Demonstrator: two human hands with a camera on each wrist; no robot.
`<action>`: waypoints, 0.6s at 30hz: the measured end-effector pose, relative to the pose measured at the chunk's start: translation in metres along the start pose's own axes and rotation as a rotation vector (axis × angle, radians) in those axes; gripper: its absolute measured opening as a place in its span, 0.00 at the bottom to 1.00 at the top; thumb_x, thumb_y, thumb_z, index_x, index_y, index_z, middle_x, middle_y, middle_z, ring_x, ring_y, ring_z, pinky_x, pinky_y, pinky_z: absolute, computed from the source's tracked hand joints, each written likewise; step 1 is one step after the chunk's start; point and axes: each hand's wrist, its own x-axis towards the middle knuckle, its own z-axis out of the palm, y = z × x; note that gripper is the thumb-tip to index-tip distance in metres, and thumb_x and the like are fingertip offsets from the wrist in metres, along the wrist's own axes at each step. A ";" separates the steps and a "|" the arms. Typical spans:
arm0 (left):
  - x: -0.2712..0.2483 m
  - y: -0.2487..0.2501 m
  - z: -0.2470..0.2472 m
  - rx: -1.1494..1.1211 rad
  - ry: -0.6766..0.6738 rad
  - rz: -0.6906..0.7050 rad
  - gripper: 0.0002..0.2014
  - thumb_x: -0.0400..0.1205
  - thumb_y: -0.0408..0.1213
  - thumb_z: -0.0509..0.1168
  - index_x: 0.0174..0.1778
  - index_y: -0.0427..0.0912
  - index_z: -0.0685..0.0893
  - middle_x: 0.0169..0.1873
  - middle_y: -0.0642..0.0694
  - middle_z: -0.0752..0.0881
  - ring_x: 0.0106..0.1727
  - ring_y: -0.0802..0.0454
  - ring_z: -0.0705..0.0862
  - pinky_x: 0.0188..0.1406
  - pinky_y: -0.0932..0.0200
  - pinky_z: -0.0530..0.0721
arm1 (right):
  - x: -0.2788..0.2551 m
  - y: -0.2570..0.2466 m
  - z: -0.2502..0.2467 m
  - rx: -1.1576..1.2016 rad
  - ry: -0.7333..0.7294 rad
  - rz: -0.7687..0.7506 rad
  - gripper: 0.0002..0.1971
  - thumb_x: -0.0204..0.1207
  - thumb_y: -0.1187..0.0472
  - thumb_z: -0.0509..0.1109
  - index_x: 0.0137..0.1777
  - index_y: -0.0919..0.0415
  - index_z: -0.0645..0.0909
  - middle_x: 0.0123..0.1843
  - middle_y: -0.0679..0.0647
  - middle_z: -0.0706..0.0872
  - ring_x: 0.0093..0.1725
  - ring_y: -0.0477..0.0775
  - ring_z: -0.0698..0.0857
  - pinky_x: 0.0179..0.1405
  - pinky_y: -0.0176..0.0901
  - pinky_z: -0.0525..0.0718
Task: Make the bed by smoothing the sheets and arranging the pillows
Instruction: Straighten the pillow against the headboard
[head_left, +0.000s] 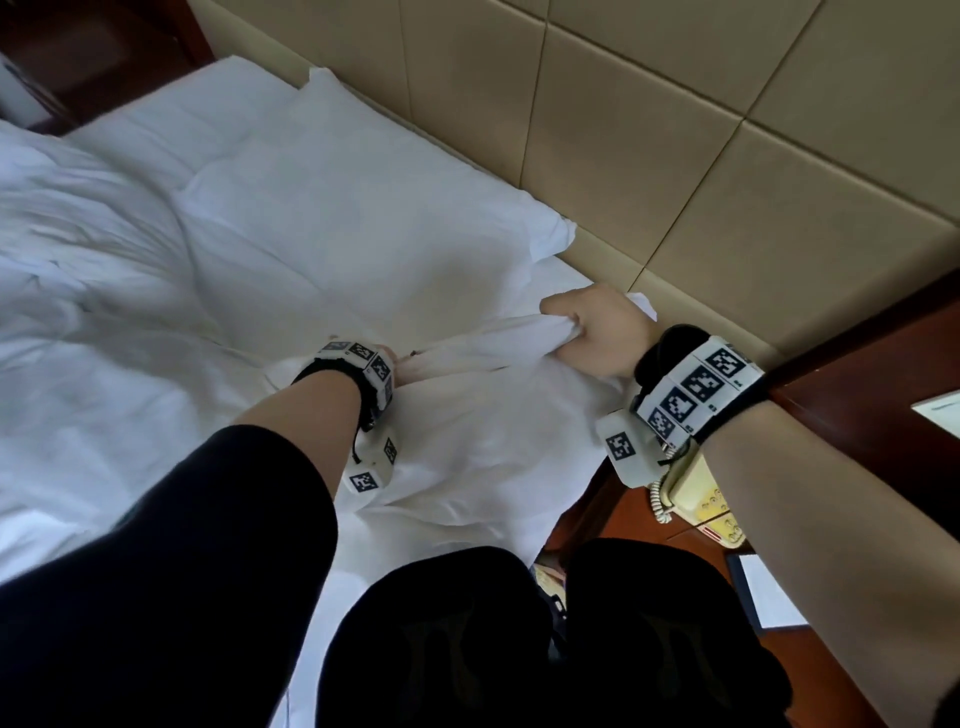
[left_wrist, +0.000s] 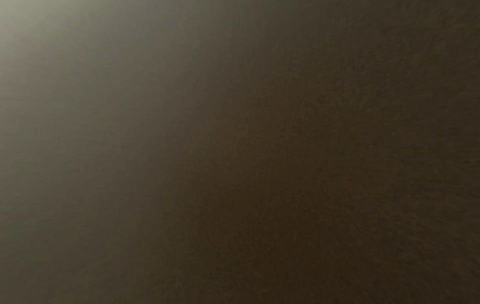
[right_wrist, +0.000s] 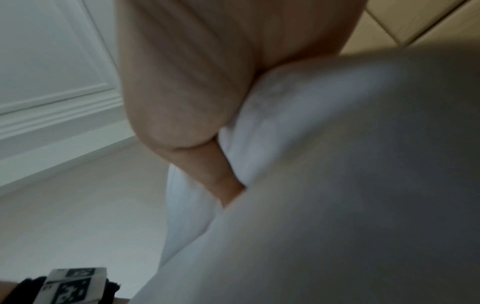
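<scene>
A white pillow (head_left: 337, 208) lies flat against the padded headboard. Nearer me, a second white bundle of bedding (head_left: 467, 447) sits at the bed's right edge. Its upper edge is bunched into a tight roll (head_left: 483, 348). My right hand (head_left: 566, 332) grips the right end of that roll, fingers curled into the white fabric (right_wrist: 285, 123). My left hand (head_left: 402, 366) holds the left end, mostly hidden behind its wrist band. The left wrist view is dark and shows nothing.
A crumpled white duvet (head_left: 78, 234) covers the left of the bed. The beige padded headboard (head_left: 675, 130) runs along the far side. A dark wooden nightstand (head_left: 857, 364) with a cream telephone (head_left: 701, 499) and a paper (head_left: 769, 592) stands at the right.
</scene>
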 end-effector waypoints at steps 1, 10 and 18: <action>0.001 0.003 -0.010 -0.031 0.073 -0.045 0.05 0.75 0.42 0.67 0.45 0.53 0.79 0.47 0.49 0.86 0.58 0.46 0.82 0.66 0.48 0.71 | 0.002 0.007 -0.004 0.012 -0.005 0.051 0.21 0.63 0.72 0.70 0.23 0.51 0.63 0.20 0.49 0.67 0.27 0.50 0.69 0.27 0.27 0.67; -0.009 0.036 -0.203 -0.499 0.771 -0.093 0.17 0.78 0.37 0.63 0.62 0.41 0.77 0.62 0.39 0.81 0.67 0.39 0.73 0.65 0.47 0.68 | -0.003 0.059 -0.086 -0.113 0.449 0.466 0.08 0.70 0.59 0.68 0.37 0.57 0.70 0.35 0.58 0.82 0.39 0.66 0.80 0.39 0.51 0.79; 0.026 0.078 -0.172 0.021 0.560 0.158 0.24 0.78 0.53 0.61 0.69 0.50 0.73 0.64 0.47 0.79 0.68 0.46 0.74 0.70 0.44 0.63 | -0.011 0.114 -0.057 -0.045 0.311 0.779 0.08 0.72 0.60 0.63 0.50 0.60 0.75 0.43 0.56 0.83 0.44 0.62 0.83 0.41 0.47 0.79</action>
